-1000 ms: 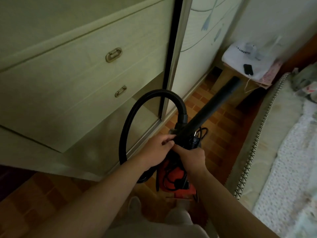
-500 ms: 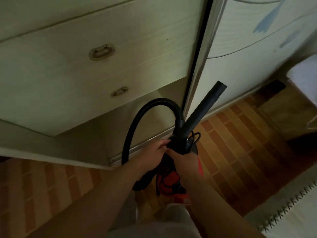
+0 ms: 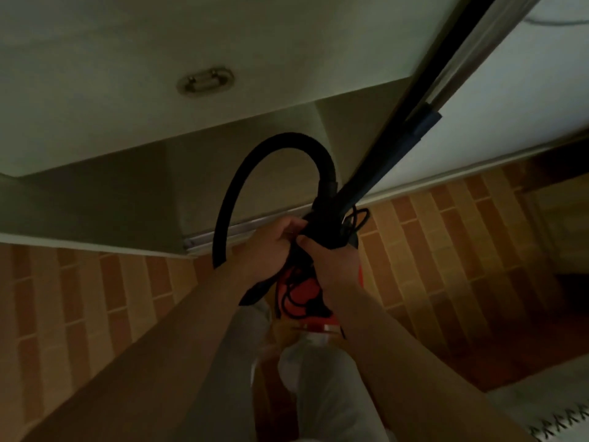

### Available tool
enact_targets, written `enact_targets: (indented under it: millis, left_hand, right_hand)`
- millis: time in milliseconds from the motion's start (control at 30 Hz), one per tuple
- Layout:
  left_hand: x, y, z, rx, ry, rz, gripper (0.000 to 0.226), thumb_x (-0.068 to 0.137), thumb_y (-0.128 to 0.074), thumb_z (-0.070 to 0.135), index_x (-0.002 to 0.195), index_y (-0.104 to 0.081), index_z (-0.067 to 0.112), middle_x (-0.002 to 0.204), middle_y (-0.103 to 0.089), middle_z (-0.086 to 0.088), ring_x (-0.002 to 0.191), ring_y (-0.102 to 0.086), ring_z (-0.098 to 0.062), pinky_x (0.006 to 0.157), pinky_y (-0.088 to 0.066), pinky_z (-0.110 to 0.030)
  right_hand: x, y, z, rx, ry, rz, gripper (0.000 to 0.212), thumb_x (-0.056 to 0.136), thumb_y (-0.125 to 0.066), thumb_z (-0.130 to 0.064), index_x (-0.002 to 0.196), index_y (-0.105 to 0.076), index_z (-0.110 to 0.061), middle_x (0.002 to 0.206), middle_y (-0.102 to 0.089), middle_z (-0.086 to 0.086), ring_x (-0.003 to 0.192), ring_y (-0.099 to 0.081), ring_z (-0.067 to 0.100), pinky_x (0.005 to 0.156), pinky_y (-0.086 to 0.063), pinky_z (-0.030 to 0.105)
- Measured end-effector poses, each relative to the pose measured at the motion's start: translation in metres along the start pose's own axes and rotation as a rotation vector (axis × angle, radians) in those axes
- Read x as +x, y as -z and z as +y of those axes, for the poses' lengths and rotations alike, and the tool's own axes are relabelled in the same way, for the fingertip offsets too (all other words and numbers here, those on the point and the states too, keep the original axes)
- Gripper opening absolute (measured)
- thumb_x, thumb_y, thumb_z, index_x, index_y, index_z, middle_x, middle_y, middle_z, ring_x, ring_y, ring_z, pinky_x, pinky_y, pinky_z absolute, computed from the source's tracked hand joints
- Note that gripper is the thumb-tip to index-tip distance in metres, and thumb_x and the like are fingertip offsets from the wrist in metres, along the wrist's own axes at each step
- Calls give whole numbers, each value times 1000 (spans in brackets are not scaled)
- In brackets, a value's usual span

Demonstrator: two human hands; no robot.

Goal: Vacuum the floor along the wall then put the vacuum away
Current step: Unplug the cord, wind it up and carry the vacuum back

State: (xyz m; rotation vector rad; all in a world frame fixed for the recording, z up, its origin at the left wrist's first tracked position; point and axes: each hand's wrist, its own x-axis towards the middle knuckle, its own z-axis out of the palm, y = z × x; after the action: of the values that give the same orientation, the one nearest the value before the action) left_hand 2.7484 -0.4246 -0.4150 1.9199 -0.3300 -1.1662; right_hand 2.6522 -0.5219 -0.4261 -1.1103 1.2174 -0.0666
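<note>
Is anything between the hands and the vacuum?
No. The left hand and right hand both grip the vacuum at the black neck where the hose and tube meet; nothing sits between.

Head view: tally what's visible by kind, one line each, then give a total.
Hands: 2, left hand and right hand, both gripping the vacuum
Vacuum (red body, black parts): 1
Hose: 1
Rigid tube: 1
Drawer handle: 1
Total: 6
</note>
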Motion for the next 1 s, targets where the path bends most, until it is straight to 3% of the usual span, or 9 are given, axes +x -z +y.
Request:
enact_targets:
  millis: [100, 300, 400, 533, 633, 767, 867, 1000]
  left_hand:
    - [26, 9, -25, 16, -28, 17, 26, 102, -48, 18, 114, -62, 38, 118, -65, 16, 108, -62, -2, 100, -50, -31]
    - [79, 16, -72, 41, -68, 67, 38, 103, -41, 16, 130, -59, 36, 137, -57, 10, 123, -54, -6, 108, -42, -31]
    - [97, 22, -85, 22, -111, 80, 41, 102, -41, 10, 136, -56, 28, 138, -53, 9, 123, -51, -5, 110, -39, -28]
    - [127, 32, -114, 79, -166, 124, 43, 103, -39, 7, 140, -52, 25, 145, -49, 6, 123, -45, 0, 102, -32, -7]
    - [149, 41, -134, 92, -189, 174, 45, 103, -37, 5, 142, -49, 24, 144, -46, 8, 122, -43, 2, 93, -27, 4]
    - [172, 50, -146, 95, -240, 233, 49, 101, -37, 3, 144, -47, 25, 148, -45, 3, 126, -43, -3, 106, -31, -14]
    - [194, 61, -154, 113, -280, 291, 49, 101, -41, 5, 146, -45, 23, 150, -44, 0, 131, -44, -8, 108, -29, -14]
    - [227, 79, -157, 155, -322, 355, 50, 100, -42, 7, 148, -44, 21, 147, -45, 0, 132, -46, -13, 112, -32, -21]
  right_hand:
    - [27, -15, 8, -6, -6, -38, 30, 77, -89, -15, 81, -64, -32, 79, -71, -12, 74, -70, 5, 69, -59, 25]
    - [80, -39, 27, 1, -22, -70, 34, 78, -88, -17, 85, -60, -35, 89, -73, -6, 86, -72, 15, 84, -62, 37]
    - [102, -55, 36, 8, -53, -78, 32, 79, -88, -18, 87, -61, -32, 88, -73, -7, 81, -72, 12, 73, -63, 28]
    - [135, -75, 48, 3, -42, -98, 30, 79, -88, -16, 96, -65, -26, 86, -74, -5, 76, -73, 13, 65, -61, 25]
    - [158, -92, 54, -41, 0, -121, 31, 80, -88, -22, 90, -61, -32, 84, -71, -8, 75, -70, 9, 60, -58, 20]
    - [189, -114, 59, -84, 45, -151, 31, 83, -86, -25, 108, -69, -21, 92, -76, -1, 77, -75, 12, 61, -57, 21]
    - [211, -131, 56, -98, 72, -185, 25, 81, -86, -24, 100, -70, -22, 86, -75, -2, 67, -73, 5, 53, -54, 17]
    - [239, -155, 45, -80, 92, -231, 33, 76, -90, -21, 104, -75, -13, 90, -79, 5, 82, -77, 20, 69, -64, 33]
